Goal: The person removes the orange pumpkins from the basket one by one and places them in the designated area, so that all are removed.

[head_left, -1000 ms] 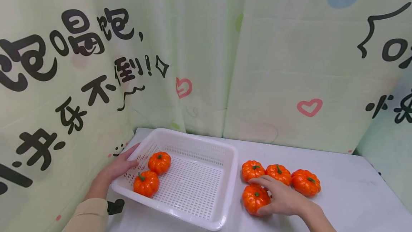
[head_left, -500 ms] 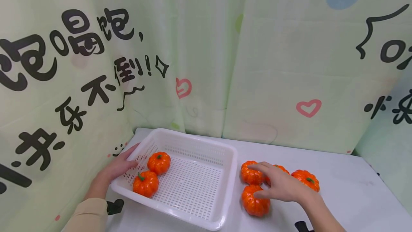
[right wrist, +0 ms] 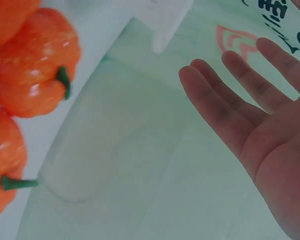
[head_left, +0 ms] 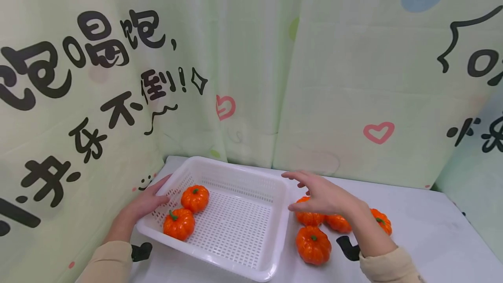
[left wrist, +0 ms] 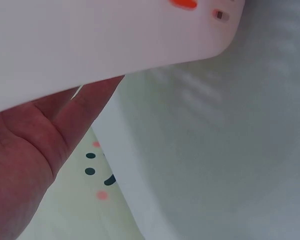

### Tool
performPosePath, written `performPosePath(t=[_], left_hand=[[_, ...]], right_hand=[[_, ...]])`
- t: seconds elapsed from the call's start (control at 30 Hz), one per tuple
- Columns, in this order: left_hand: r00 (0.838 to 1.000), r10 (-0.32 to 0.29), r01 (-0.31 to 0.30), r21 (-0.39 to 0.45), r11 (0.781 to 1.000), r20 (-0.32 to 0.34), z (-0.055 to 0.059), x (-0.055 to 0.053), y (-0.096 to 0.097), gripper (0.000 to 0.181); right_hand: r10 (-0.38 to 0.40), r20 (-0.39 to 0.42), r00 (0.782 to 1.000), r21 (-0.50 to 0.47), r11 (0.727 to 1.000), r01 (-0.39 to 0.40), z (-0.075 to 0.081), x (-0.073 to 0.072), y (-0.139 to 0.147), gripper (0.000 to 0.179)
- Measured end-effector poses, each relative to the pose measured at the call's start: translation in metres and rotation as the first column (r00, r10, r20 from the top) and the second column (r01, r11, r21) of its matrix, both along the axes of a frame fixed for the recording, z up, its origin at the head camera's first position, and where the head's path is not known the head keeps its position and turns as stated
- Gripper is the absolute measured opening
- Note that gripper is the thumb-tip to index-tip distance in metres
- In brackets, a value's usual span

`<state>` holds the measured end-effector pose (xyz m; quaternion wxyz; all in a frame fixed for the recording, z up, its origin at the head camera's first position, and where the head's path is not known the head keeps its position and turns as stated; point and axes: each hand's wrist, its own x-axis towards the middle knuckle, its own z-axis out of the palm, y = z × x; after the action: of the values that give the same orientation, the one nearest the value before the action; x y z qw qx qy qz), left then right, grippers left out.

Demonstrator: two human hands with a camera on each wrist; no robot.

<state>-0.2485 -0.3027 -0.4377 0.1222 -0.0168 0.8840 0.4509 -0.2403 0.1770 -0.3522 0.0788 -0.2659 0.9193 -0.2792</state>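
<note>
A white plastic basket (head_left: 239, 222) stands on the table, with two small orange pumpkins inside, one (head_left: 195, 198) behind the other (head_left: 179, 224). My left hand (head_left: 144, 202) grips the basket's left rim, thumb over the edge; in the left wrist view its fingers (left wrist: 90, 107) run up the outside wall. My right hand (head_left: 320, 193) is raised beside the basket's right rim, fingers spread and holding nothing. Below it are more pumpkins: a front one (head_left: 313, 246), a back one (head_left: 310, 219), one partly hidden (head_left: 338, 223) and one (head_left: 382, 222) behind the forearm.
The white table (head_left: 428, 230) extends to the right of the pumpkins. A pale green curtain (head_left: 334, 77) with dark lettering and pink hearts hangs along the table's back and sides. Black straps (head_left: 140, 252) show at both wrists.
My right hand has let go of the front pumpkin, which stays on the table, and has moved up and left toward the basket's right rim. The left hand and basket have not moved.
</note>
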Motion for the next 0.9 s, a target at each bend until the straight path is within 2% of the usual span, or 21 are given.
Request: performPosePath(t=[0.27, 0.53, 0.73, 0.9], left_hand=[[1.0, -0.004, 0.004, -0.009, 1.0, -0.01, 0.002, 0.001, 0.0, 0.075], [1.0, -0.011, 0.011, -0.004, 1.0, -0.015, 0.001, 0.0, 0.001, 0.075], [1.0, -0.01, 0.01, -0.003, 1.0, -0.025, 0.0, 0.0, 0.001, 0.075], [1.0, -0.002, 0.002, 0.001, 1.0, -0.026, 0.0, 0.0, 0.0, 0.075]], right_hand=[[0.09, -0.026, 0.996, -0.001, 0.996, -0.09, 0.017, -0.016, -0.04, 0.074], [0.206, -0.078, 0.975, 0.014, 0.979, -0.206, 0.026, -0.032, -0.085, 0.072], [0.273, -0.096, 0.957, 0.023, 0.962, -0.272, 0.025, -0.043, -0.116, 0.072], [0.299, -0.119, 0.947, 0.038, 0.954, -0.296, 0.016, -0.051, -0.138, 0.069]])
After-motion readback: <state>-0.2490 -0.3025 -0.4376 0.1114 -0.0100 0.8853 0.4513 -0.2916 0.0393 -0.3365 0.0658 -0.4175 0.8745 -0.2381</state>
